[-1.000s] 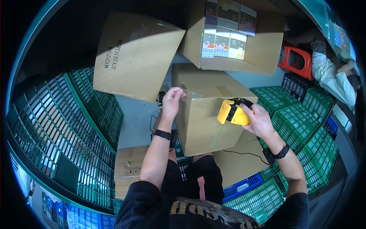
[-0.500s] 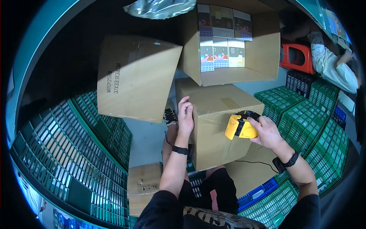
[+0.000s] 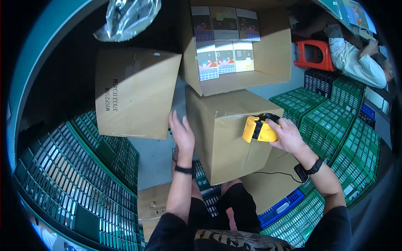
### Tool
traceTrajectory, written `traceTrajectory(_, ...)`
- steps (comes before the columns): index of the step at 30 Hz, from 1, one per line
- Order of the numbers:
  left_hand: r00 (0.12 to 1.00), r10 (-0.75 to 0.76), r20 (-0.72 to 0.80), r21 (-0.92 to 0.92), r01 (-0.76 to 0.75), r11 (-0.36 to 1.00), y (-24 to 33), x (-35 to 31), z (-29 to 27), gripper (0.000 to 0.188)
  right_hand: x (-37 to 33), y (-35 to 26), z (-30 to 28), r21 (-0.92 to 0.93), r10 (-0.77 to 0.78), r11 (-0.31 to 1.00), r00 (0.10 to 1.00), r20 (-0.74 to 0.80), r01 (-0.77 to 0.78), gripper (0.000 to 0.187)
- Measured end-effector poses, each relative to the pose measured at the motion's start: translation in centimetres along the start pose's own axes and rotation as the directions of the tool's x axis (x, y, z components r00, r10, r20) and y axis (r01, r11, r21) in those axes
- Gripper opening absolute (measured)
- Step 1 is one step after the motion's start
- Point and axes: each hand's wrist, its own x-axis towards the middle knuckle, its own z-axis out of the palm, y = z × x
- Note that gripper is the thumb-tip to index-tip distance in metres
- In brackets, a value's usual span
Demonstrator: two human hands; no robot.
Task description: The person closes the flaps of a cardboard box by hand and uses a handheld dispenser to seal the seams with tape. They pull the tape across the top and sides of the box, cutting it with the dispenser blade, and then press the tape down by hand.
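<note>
A closed brown cardboard box (image 3: 228,150) stands in front of me, with a strip of tape along its top edge. My right hand (image 3: 288,136) grips a yellow and black tape dispenser (image 3: 263,130), held against the upper part of the box's near side. Off the box's left side, my left hand (image 3: 181,133) is raised with its fingers apart and nothing in it. Its fingertips are near the right edge of another closed carton (image 3: 136,98) with dark print, at the left.
Behind the box, an open carton (image 3: 268,81) holds several illustrated boxes (image 3: 226,62). Green crates (image 3: 335,138) are stacked right, more green crates (image 3: 83,180) left. A red stool (image 3: 314,54) and a seated person (image 3: 356,58) are at the far right. Crumpled silvery plastic (image 3: 130,19) lies at top.
My left hand has left the box's left edge and moved left toward the other carton, its fingers opening. My right hand still holds the tape dispenser at the box. The whole view has shifted slightly.
</note>
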Motion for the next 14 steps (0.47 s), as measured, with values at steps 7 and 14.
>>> traceTrajectory(7, 0.902, 0.1, 0.421, 0.093, -0.153, 0.984, 7.9, -3.1, -0.7, 0.09, 0.6, 0.7, -0.1, -0.003, 0.006, 1.0, 1.0, -0.021, -0.006, 0.084)
traceTrajectory(14, 0.796, -0.117, 0.593, 0.114, 0.06, 0.992, 9.1, -2.2, -0.6, 0.098, 0.1, 2.4, -0.6, 0.006, -0.038, 0.999, 0.999, -0.035, 0.038, 0.089)
